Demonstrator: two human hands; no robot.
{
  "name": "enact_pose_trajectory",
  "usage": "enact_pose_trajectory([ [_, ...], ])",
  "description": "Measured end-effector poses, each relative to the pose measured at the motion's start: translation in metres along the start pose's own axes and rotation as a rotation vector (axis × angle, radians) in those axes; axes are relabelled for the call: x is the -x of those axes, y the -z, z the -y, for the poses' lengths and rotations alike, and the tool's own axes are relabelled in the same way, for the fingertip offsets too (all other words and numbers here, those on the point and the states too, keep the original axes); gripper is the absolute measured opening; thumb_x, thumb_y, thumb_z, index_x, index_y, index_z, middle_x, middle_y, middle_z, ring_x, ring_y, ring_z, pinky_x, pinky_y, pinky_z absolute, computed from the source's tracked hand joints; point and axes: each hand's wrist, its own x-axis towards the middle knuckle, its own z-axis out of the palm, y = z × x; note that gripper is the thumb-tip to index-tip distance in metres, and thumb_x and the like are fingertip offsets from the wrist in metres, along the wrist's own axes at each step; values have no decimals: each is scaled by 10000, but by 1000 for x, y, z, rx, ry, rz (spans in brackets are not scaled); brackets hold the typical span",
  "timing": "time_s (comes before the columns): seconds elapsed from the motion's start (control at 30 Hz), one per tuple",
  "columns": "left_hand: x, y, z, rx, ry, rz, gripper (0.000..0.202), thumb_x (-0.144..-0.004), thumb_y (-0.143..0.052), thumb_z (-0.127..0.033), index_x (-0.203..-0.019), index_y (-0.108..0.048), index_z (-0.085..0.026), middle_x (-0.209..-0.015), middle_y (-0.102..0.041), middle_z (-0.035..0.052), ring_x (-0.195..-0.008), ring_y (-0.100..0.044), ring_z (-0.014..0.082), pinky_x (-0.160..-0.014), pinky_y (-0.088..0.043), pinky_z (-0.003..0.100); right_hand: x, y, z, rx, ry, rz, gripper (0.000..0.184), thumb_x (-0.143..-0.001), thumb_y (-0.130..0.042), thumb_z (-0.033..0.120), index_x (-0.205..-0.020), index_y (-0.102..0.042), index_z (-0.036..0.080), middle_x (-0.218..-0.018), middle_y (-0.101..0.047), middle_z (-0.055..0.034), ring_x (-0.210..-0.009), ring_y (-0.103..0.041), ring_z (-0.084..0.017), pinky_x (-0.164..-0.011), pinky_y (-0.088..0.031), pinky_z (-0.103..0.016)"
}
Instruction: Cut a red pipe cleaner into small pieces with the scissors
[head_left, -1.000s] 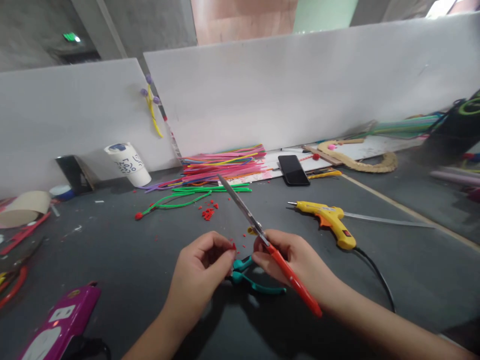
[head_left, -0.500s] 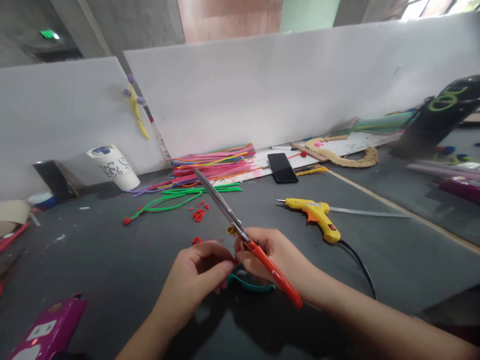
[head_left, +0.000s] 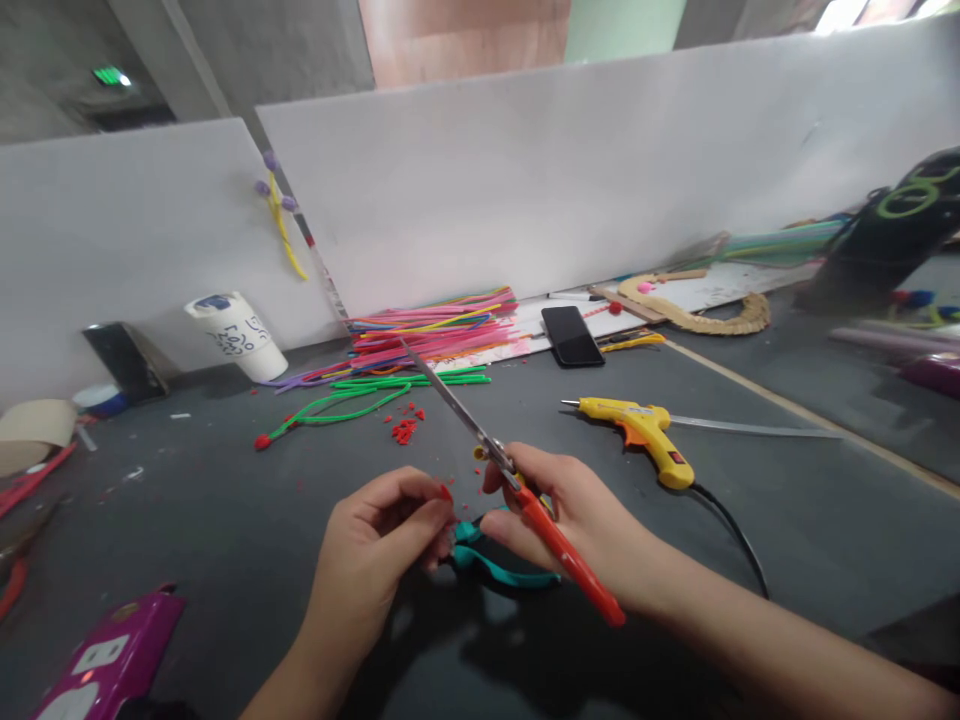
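Note:
My left hand [head_left: 379, 545] is closed in a pinch on a tiny red piece [head_left: 445, 491] near the table's middle. My right hand [head_left: 577, 520] is wrapped round orange-handled scissors [head_left: 517, 490], whose closed blades point up and to the left. Just under both hands lies a teal-handled tool [head_left: 495, 565] on the grey table [head_left: 225, 500], partly hidden by my fingers. Small red scraps [head_left: 403, 430] lie scattered beyond my hands.
A yellow glue gun [head_left: 649, 435] with a black cord lies to the right. A pile of coloured pipe cleaners [head_left: 427, 335], green stems [head_left: 360, 395], a black phone [head_left: 570, 335] and a paper cup [head_left: 236, 335] sit by the white partition. A magenta power strip [head_left: 112, 655] is at bottom left.
Both hands stay close together with the scissors. The view swung left and partly back. My left fingers have drawn slightly apart from the right hand, showing the red piece and the teal tool.

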Motion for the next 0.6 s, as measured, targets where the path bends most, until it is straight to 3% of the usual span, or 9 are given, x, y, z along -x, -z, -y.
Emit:
enact_pose_trajectory([
  [0.2, -1, 4, -5, 76, -158, -127, 41, -694, -644, -173, -656, -632, -162, -532, -562, -40, -443, -479, 58, -423, -399, 155, 7, -6, -9, 440, 20, -21, 374, -700, -541, 559, -710, -446, 198, -587, -501, 21, -498, -406, -121, -477, -225, -224],
  [0.37, -2, 2, -7, 234, -205, -112, 22, -667, -664, -155, -662, -660, -176, -654, -602, -26, -465, -506, 54, -419, -409, 154, 11, -12, -18, 541, 68, -6, 381, -750, -461, 578, -707, -438, 200, -583, -525, 2, -489, -448, -140, -468, -214, -235],
  [0.6, 0, 2, -9, 334, -203, -70, 67, -666, -666, -154, -664, -681, -220, -593, -607, -39, -455, -512, 54, -420, -415, 147, 12, -14, -18, 570, 107, -17, 381, -753, -459, 577, -694, -441, 201, -579, -534, -5, -480, -457, -146, -464, -218, -245],
])
